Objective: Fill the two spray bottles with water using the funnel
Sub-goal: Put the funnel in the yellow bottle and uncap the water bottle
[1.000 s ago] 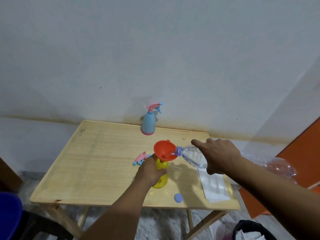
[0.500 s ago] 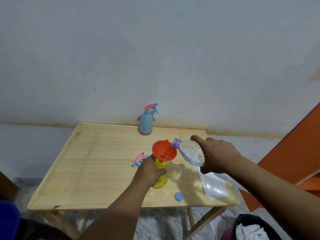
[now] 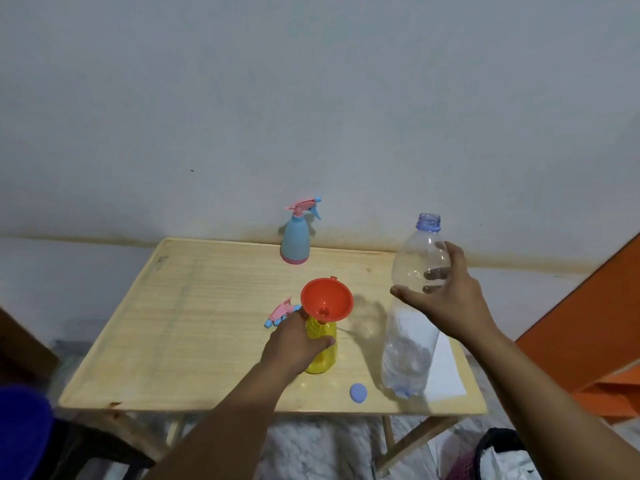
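So, head camera: the big change from half a second back is the clear water bottle (image 3: pixel 414 306). It was tipped over with its mouth at the funnel (image 3: pixel 326 299), pouring, and now it's back upright off to the right, open mouth pointing straight up, long axis pretty much vertical, bottom end down near the front right of the table (image 3: pixel 194 306). Can't tell if the base is actually touching the wood. The right hand (image 3: pixel 446 299) has its fingers and thumb curled round the bottle's upper half.

The left hand (image 3: pixel 294 341) hasn't budged, fingers wrapped round the yellow spray bottle (image 3: pixel 323 351), which stands upright mid-table with the orange funnel stuck in its neck, wide end up and tilted a bit toward the camera.

The loose pink and blue spray head (image 3: pixel 280 313) lies just left of that hand. The blue spray bottle (image 3: pixel 295 240) stands at the back edge with its trigger top on, nozzle pointing right. A blue cap (image 3: pixel 358 392) sits near the front edge, and a white sheet (image 3: pixel 445 372) lies under and behind the water bottle.
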